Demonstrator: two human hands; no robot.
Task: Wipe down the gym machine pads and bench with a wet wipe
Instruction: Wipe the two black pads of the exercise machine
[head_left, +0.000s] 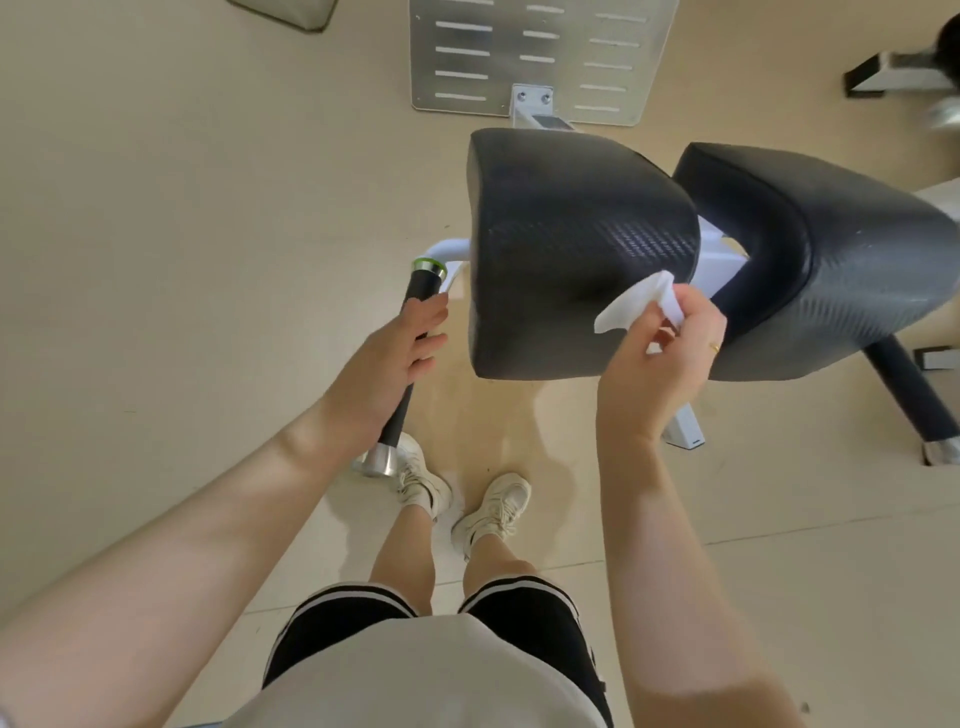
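Your right hand (670, 343) pinches a white wet wipe (639, 306) between thumb and fingers, with the rest of the wipe bunched under the palm. The wipe sits against the near right corner of the left pad (571, 234), at about 4 o'clock on that pad's face. Your left hand (410, 343) is wrapped around the black handle (423, 283), which runs from the green-ringed collar down toward the metal end cap at 7 o'clock.

Status of work, as a judgement:

1. Left pad: wiping is in progress. The wipe contacts only the near right corner. The top and the 9 o'clock side show no visible moisture trail, though the textured black covering makes it hard to tell which areas are already wet.
2. Right pad (810, 249): it lies just beside the left pad, at 3 o'clock from it. No hand touches it. Treat it as still to be done.
3. Bench: no bench surface can be identified with certainty in this view. Treat it as outstanding.

The task therefore appears to be at an early stage: one pad is under the wipe, and one pad plus the bench remain.

The slotted metal plate (535, 52) at 12 o'clock is not a padded surface and is outside the task.
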